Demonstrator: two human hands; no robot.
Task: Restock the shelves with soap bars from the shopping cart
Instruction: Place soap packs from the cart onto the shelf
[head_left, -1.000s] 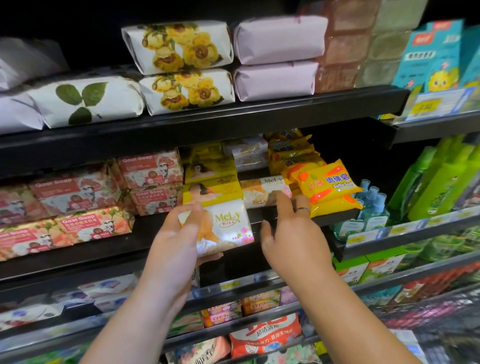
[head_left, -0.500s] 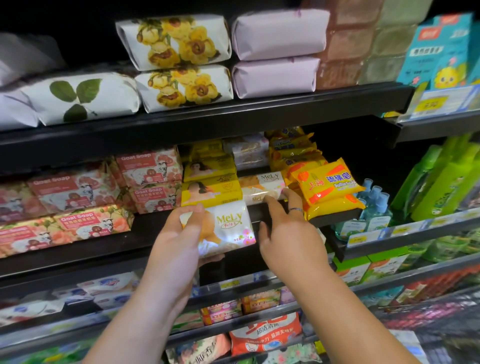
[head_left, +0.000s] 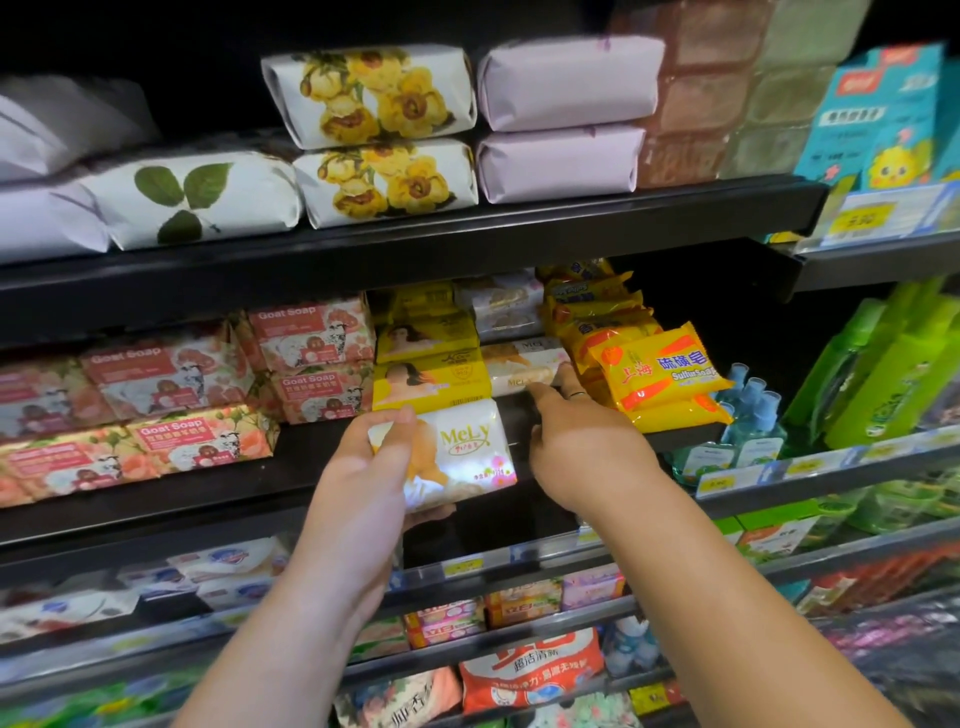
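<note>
The right hand (head_left: 582, 441) has slid a touch deeper into the shelf than a moment ago, and the white bar it meets looks nudged back with it; the left hand has hardly budged. From where I stand, the right fingers are stretched out with their tips against the front of the shelved white bar (head_left: 522, 366), gripping nothing. I'd say they are pushing that bar back and squaring it up to free the front of the row. The left hand (head_left: 374, 467) is clamped round a white MeLy bar (head_left: 465, 449), thumb over the top, holding it label-up just in front of the edge of the middle shelf (head_left: 311, 470), below the yellow bars (head_left: 431, 387). It likely hangs there because its slot lies between the yellow bars and the sulfur soap packs (head_left: 667, 374), just where the other hand is busy. Goat Soap boxes (head_left: 202, 436) fill the shelf's left side. The bar in hand is not yet shelved
</note>
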